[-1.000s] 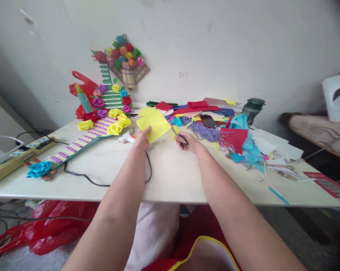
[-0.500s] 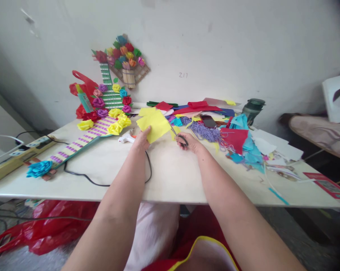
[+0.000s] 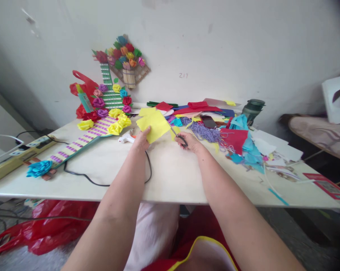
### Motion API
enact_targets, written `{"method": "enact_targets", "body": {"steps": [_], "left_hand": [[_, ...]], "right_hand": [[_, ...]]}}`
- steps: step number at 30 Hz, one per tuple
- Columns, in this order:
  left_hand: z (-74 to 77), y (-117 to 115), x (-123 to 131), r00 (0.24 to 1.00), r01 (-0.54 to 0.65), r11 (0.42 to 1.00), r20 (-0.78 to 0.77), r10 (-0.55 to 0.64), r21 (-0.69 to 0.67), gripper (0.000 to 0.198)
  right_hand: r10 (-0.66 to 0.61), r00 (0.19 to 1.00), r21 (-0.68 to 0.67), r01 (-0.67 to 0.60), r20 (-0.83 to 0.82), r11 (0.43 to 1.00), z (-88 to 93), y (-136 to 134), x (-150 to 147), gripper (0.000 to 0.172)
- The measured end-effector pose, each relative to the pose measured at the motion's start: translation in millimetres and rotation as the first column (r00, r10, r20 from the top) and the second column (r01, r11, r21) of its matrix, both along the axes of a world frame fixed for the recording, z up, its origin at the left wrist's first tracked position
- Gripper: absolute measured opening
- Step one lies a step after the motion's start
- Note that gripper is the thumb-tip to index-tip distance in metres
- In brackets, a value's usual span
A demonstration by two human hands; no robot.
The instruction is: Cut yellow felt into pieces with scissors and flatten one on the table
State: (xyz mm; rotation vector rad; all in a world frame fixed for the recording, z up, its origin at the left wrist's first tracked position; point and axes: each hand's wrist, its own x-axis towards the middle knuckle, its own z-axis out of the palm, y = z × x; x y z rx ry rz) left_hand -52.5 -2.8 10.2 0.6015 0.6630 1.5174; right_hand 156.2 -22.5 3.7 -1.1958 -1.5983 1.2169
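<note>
My left hand [image 3: 141,141] pinches the lower edge of a yellow paper sheet [image 3: 154,125], held tilted above the white table [image 3: 170,177]. My right hand [image 3: 187,141] is closed around the black handles of a pair of scissors [image 3: 177,136], whose blades point up and left at the sheet's right edge. A white glue gun [image 3: 126,138] lies just left of my left hand, its black cord [image 3: 102,183] looping toward the table's front edge.
A heap of coloured paper scraps [image 3: 237,139] and purple threads [image 3: 204,131] covers the back right. Paper-flower crafts [image 3: 108,109] stand at the back left by the wall. A power strip [image 3: 26,148] sits far left, a dark jar [image 3: 252,108] at the back.
Almost nothing has moved. The right hand with the scissors has shifted very slightly; the left hand keeps the yellow sheet in the same place.
</note>
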Motion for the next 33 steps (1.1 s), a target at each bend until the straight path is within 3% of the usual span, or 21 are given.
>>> {"method": "enact_targets", "body": {"steps": [6, 24, 33], "left_hand": [[-2.7, 1.7, -1.5, 0.999, 0.023, 1.0, -0.023, -0.023, 0.0, 0.041], [-4.7, 1.4, -0.1, 0.997, 0.075, 0.997, -0.036, -0.074, 0.033, 0.032], [-5.7, 2.0, -0.7, 0.995, 0.092, 0.995, -0.029, -0.09, 0.039, 0.037]], "right_hand": [[0.117, 0.993, 0.011, -0.117, -0.024, 0.993, -1.7, 0.5, 4.2, 0.026], [0.065, 0.998, 0.005, -0.065, -0.009, 0.998, 2.7, -4.0, 2.7, 0.025], [0.041, 0.999, 0.008, -0.041, -0.021, 0.999, -4.1, 3.0, 4.4, 0.026]]}}
